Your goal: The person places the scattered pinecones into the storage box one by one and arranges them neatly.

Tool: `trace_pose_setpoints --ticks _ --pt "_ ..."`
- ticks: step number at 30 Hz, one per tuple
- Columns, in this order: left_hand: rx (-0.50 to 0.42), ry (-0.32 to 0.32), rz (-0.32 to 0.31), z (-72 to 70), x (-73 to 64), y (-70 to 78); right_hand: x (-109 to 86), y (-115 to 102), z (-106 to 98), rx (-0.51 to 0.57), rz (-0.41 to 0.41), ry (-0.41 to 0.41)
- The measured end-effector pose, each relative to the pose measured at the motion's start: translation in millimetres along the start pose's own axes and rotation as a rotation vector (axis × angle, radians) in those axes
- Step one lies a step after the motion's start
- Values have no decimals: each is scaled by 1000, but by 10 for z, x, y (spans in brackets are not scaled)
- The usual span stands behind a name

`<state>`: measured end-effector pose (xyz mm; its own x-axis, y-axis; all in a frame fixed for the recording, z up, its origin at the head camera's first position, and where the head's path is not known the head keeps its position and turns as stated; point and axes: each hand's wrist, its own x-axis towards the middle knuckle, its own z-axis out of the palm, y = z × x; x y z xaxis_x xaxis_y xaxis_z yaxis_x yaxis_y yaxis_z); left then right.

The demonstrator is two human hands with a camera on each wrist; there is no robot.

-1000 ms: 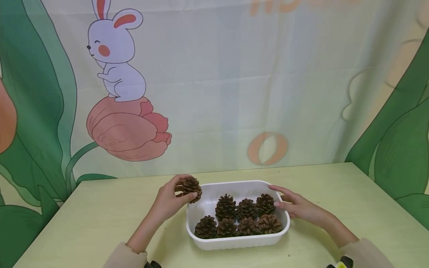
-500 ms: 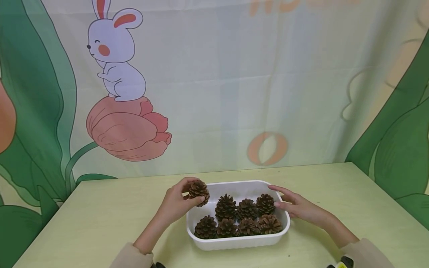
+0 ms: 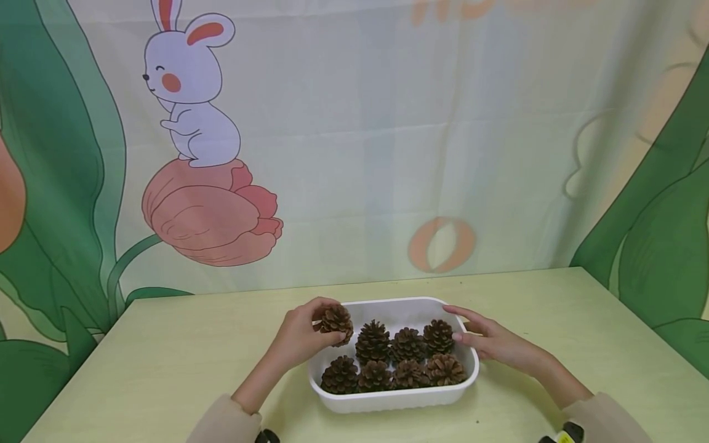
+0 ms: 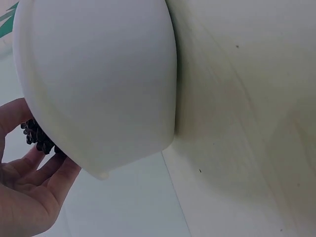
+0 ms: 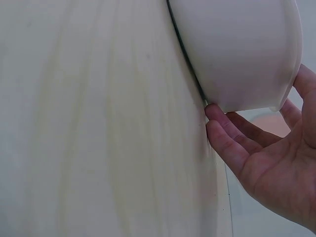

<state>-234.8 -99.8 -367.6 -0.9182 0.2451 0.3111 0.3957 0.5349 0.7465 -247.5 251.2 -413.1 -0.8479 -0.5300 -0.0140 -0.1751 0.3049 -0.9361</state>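
Note:
A pine cone (image 3: pixel 336 323) is held between the thumb and fingers of my left hand (image 3: pixel 303 332), over the left end of a white plastic tub (image 3: pixel 390 403). In the left wrist view the tub's wall (image 4: pixel 108 84) partly hides that dark cone (image 4: pixel 39 138). My right hand (image 3: pixel 501 346) holds the tub's right end, thumb over the rim. From the right wrist view, its fingertips (image 5: pixel 213 111) sit low against the outer wall near the base. Several brown pine cones (image 3: pixel 408 346) stand inside the tub in two rows, four-sided walls around them.
The tub stands on a pale yellow table (image 3: pixel 183 351). Behind the table's back edge hangs a printed cloth (image 3: pixel 343 154) with a rabbit, a flower and green leaves. Small dark specks lie on the tabletop.
My left hand has moved right and slightly down with its pine cone, from the tub's back left corner to over its inside. The right hand and the tub have stayed put.

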Motion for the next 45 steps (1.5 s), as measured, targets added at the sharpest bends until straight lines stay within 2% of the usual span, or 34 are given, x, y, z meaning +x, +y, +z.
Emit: trace_pose_setpoints --ticks 5,13,23,29,33,40,45 --pt "41 -24 21 26 26 -26 0 -7 3 9 4 -3" --pt "181 -60 47 55 52 -35 -13 -16 3 16 4 -4" --pt "308 -160 29 73 99 16 -24 -23 1 26 -1 -9" --pt "390 -158 -11 85 91 62 -30 -27 -1 24 -18 -17" --pt "427 -165 -19 82 83 102 -20 -17 2 17 -4 -5" --pt "463 -214 21 111 108 102 -18 -13 6 15 7 -1" --pt "453 -245 2 117 112 117 -21 -18 4 -6 13 -7"
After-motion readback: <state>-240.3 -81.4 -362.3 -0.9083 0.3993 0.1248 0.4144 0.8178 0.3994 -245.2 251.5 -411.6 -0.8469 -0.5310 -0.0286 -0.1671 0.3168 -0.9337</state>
